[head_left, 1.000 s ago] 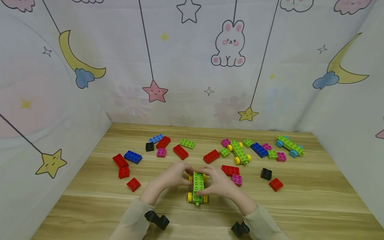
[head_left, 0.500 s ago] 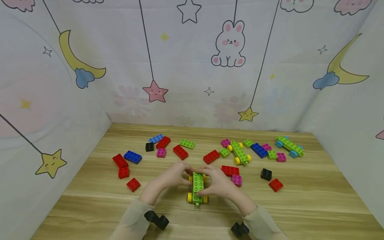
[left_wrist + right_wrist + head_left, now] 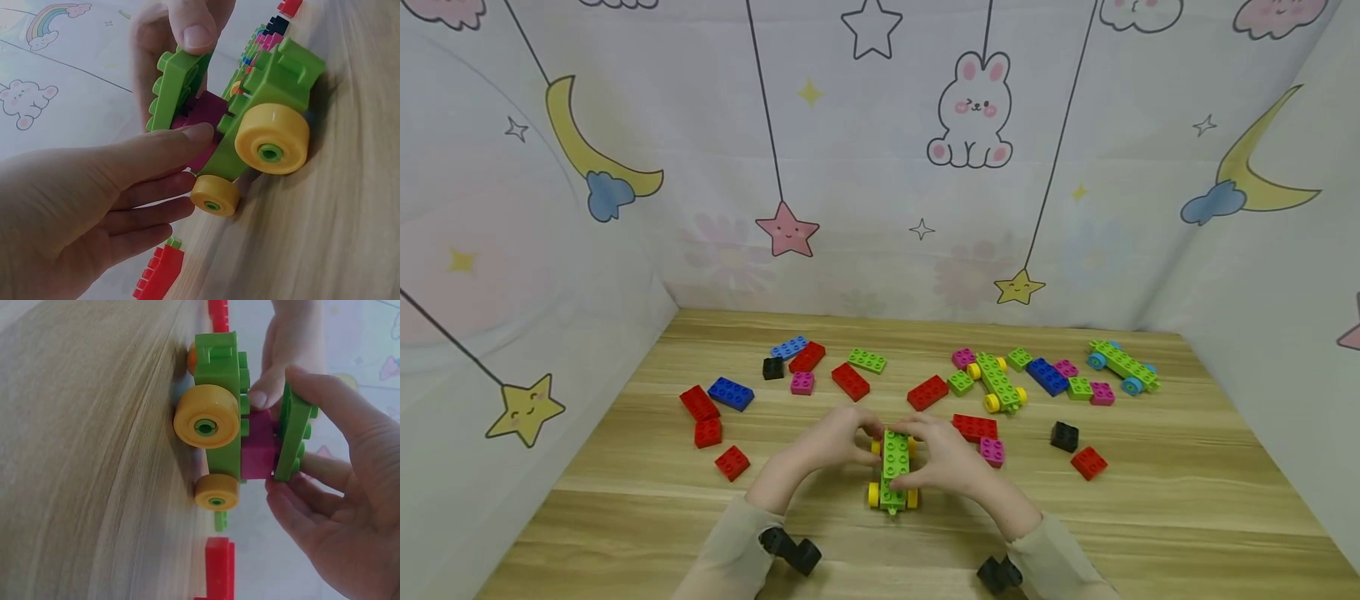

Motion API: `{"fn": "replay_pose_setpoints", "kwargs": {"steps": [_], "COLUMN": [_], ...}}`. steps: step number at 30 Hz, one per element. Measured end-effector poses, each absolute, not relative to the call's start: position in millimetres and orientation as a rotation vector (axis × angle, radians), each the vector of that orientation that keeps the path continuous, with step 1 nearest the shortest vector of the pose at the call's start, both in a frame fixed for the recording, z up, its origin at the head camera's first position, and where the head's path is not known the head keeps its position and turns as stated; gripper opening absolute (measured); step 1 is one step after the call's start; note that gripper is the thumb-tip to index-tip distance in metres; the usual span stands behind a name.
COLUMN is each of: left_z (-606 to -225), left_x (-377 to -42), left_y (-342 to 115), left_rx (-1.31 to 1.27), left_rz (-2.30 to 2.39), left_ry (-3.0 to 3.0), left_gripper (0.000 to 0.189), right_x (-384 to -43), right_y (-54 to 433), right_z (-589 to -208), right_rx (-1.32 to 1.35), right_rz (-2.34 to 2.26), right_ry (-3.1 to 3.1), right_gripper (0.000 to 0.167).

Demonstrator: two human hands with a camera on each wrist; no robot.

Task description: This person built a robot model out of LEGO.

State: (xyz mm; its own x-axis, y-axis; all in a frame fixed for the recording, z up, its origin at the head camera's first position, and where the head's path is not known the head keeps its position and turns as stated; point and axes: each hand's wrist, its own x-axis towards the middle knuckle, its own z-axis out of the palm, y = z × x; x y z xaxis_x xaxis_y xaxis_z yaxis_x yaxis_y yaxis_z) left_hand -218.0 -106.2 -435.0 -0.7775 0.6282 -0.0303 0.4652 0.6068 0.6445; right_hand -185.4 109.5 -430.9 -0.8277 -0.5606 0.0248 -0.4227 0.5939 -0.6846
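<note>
A green wheeled base (image 3: pixel 892 497) with yellow wheels stands on the table between the hands. A magenta brick (image 3: pixel 257 453) sits on its studs towards the far end. Over that brick lies a green studded plate (image 3: pixel 294 434), tilted, with a wedge of gap beneath its near end. My left hand (image 3: pixel 842 437) holds the magenta brick from the left, thumb against its side, the other fingers around the far end. My right hand (image 3: pixel 951 458) pinches the green plate lengthwise, thumb on the near end and fingers at the far end.
Red bricks (image 3: pixel 851 381), a blue brick (image 3: pixel 732 393) and a magenta brick (image 3: pixel 992 451) lie scattered around. Another yellow-wheeled base (image 3: pixel 997 382) stands behind to the right, and a blue-wheeled base (image 3: pixel 1123 367) at the far right. A printed curtain (image 3: pixel 880 275) borders the back.
</note>
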Motion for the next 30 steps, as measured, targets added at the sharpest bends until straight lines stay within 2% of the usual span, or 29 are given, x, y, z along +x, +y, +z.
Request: {"fn": "replay_pose_setpoints", "kwargs": {"steps": [14,30], "left_z": [-415.6,-409.3], "left_x": [-210.8,-205.7], "left_y": [-114.2,-109.4], "left_rx": [0.886,0.920], "left_rz": [0.979,0.902], "left_ry": [2.555,2.602], "left_gripper": [0.054,0.058], "right_x": [-184.3,-184.9], "right_y": [108.6,107.8], "right_z": [-429.8,-431.6], "right_rx": [-0.815,-0.811], "right_rz": [-1.056,-1.075], "right_ry": [2.613,2.607], "right_gripper": [0.068,0.067]}}
